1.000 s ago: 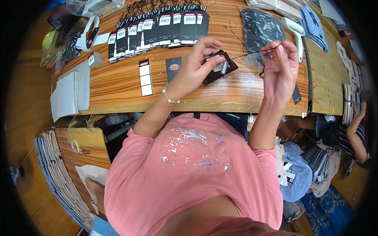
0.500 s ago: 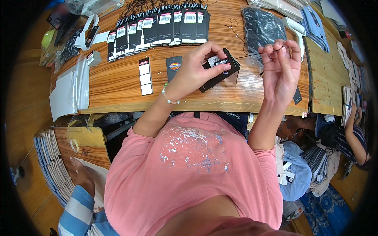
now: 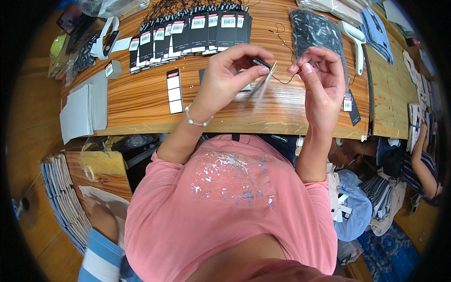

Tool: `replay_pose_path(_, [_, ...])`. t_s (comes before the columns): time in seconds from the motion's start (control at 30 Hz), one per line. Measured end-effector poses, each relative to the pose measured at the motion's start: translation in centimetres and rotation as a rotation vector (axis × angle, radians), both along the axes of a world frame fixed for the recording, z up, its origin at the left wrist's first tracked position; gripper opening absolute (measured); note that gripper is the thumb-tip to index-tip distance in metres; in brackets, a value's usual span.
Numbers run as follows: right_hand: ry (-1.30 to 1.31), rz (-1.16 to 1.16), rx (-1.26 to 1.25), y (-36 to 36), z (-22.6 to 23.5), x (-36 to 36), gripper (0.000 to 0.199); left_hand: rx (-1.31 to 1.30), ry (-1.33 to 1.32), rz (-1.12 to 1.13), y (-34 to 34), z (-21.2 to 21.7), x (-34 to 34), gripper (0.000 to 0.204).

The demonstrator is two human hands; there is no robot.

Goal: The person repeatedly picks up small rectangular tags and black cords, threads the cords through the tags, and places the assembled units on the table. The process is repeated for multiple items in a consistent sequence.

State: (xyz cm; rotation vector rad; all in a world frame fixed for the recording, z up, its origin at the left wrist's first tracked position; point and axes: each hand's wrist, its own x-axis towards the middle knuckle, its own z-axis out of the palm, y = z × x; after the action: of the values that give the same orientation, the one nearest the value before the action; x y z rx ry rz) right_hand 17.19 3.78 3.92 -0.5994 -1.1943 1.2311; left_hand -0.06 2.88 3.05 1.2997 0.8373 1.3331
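At upper centre, a black tag (image 3: pixel 260 61) is pinched by the left hand (image 3: pixel 229 75), mostly hidden by fingers; a thin string (image 3: pixel 283 81), hard to trace, is pinched by the right hand (image 3: pixel 321 80) above the surface (image 3: pixel 141 101).

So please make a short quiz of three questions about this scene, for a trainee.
1. True or false: the left hand pinches a black tag.
2. Which hand holds the thin dark string? A left, B right, C neither.
3. Fill in: the row of black tags lies on the wooden ____.

Key: 1 true. 2 B, the right hand. 3 table.
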Motion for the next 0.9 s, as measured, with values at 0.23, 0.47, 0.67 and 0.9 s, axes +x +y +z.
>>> replay_pose_path(0.23, [-0.009, 0.028, 0.032, -0.1, 0.1, 0.1, 0.029, -0.074, -0.092, -0.098, 0.6, -0.6, -0.7, 0.022])
replay_pose_path(0.47, [-0.334, -0.057, -0.052, -1.5, 1.0, -1.1, 0.009, 0.016, -0.062, 0.016, 0.2, 0.1, -0.2, 0.027])
replay_pose_path(0.67, [-0.473, -0.127, 0.124, -0.8, 0.7, -0.8, 0.011, -0.004, -0.075, 0.009, 0.0, 0.4, -0.1, 0.026])
replay_pose_path(0.9, [-0.447, -0.149, 0.115, -1.0, 0.4, -1.0, 0.009, -0.019, -0.078, 0.005, -0.2, 0.5, 0.0, 0.024])
